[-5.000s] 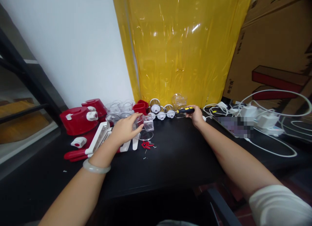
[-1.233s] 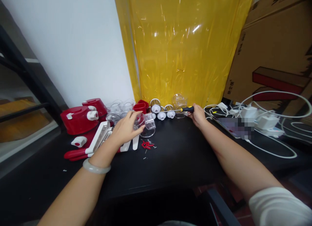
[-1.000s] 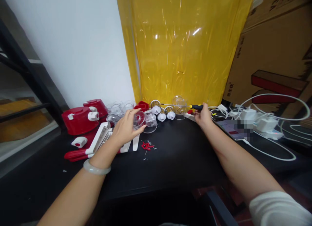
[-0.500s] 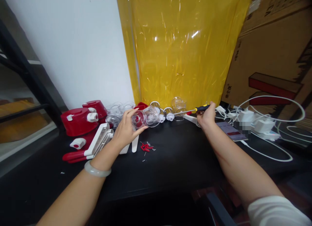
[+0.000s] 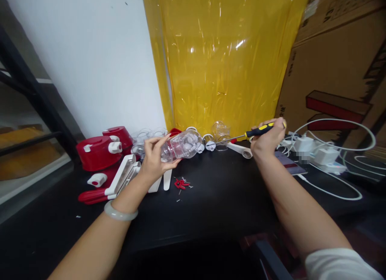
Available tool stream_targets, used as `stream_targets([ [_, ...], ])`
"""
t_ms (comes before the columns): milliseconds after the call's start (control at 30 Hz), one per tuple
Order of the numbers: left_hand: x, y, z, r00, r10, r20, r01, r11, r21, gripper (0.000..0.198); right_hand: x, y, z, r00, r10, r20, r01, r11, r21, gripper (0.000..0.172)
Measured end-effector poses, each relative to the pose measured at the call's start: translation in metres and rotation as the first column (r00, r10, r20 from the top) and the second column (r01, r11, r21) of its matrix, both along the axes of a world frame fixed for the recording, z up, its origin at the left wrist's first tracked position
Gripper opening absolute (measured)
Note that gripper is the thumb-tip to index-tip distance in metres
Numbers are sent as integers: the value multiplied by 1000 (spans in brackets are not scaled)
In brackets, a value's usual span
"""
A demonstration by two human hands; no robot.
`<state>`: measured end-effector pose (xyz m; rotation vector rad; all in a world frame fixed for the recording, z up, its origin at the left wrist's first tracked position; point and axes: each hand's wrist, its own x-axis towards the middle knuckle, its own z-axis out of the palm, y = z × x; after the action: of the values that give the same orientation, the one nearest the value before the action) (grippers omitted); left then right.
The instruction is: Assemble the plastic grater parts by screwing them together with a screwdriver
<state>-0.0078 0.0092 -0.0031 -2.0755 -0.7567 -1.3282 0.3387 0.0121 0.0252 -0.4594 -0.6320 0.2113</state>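
My left hand [image 5: 155,157] is closed around a clear plastic part [image 5: 183,145] made of round, cup-like sections, held above the table. In my right hand [image 5: 268,140] is a screwdriver [image 5: 261,129] with a black and yellow handle. Its long shaft points left, with the tip to the right of the clear part and apart from it. Small red pieces and screws [image 5: 182,183] lie on the black table below. Behind the clear part sit white and metal drums [image 5: 208,142]. A white handle [image 5: 241,150] rests near my right hand.
Red housings [image 5: 94,153] with white knobs stand at the left, beside white and red handle parts [image 5: 120,177]. Clear cups [image 5: 149,133] stand by the wall. White chargers and cables [image 5: 325,155] and a phone [image 5: 291,164] lie at the right, before a cardboard box [image 5: 337,62].
My right hand has moved right and slightly up, drawing the screwdriver away from the clear part. My left hand has turned the clear part a little.
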Motion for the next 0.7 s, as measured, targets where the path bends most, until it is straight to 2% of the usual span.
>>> stream_targets([
  [67, 0, 1, 0, 999, -27, 22, 26, 998, 56, 87, -18, -22, 2, 960, -198, 198, 148, 959, 240, 24],
  [133, 0, 3, 0, 997, -66, 42, 63, 996, 66, 87, -39, -38, -4, 823, -303, 480, 175, 940, 293, 19],
  [167, 0, 3, -1, 996, -79, 47, 77, 996, 49, 86, -49, -43, -8, 714, -313, 626, 155, 943, 295, 15],
  [233, 1, 3, -3, 993, -100, 56, 100, 995, -6, 83, -65, -47, -18, 525, -280, 804, 113, 959, 260, 7],
  [267, 2, 3, -4, 992, -113, 63, 115, 993, -34, 82, -71, -47, -22, 458, -250, 853, 87, 968, 236, 10],
  [367, 5, 0, -6, 983, -155, 95, 164, 982, -97, 81, -81, -39, -32, 337, -205, 919, 40, 978, 203, 25],
  [500, 11, -5, -7, 974, -174, 145, 195, 970, -148, 81, -84, -33, -39, 252, -195, 948, 65, 981, 185, 44],
  [700, 18, -13, -4, 978, -143, 152, 166, 974, -154, 77, -89, -36, -41, 270, -214, 939, 121, 975, 188, 45],
])
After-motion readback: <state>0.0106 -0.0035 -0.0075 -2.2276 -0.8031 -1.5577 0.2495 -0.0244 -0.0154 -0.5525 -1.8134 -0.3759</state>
